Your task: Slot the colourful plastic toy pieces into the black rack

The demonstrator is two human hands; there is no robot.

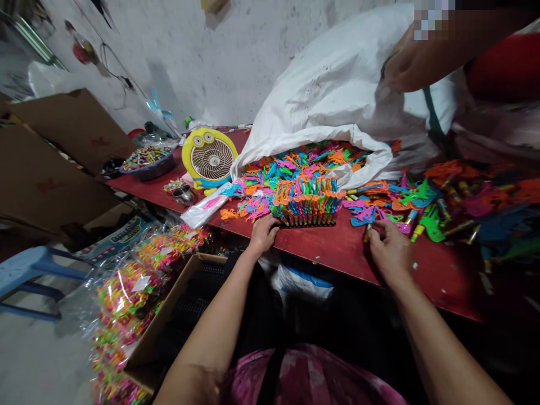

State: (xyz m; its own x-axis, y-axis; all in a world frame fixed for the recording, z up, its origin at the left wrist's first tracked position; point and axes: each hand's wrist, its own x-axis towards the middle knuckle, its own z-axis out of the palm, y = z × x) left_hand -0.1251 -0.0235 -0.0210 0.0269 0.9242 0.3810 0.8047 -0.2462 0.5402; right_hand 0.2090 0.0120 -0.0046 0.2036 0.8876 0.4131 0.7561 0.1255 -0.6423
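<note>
My left hand [264, 234] closes on the left end of a low black rack [307, 225] near the table's front edge. Rows of small tubes stand upright in the rack, topped with bright plastic pieces [310, 194] in orange, blue, green and pink. To the right of the rack, my right hand [391, 248] pinches something small close to the tabletop; its fingers hide most of it. Just beyond that hand lie loose flat plastic pieces [363, 214], pink and blue among them. Some pieces farther right have yellow or silvery tubes attached.
A white sack [329, 84] spills plastic pieces onto the red table [291, 244]. Another person's arm [447, 56] reaches over it. A yellow fan [213, 158], metal cup [184, 195] and basin [149, 169] stand left. Below are a carton [145, 354], bagged pieces [126, 287] and a blue stool [31, 267].
</note>
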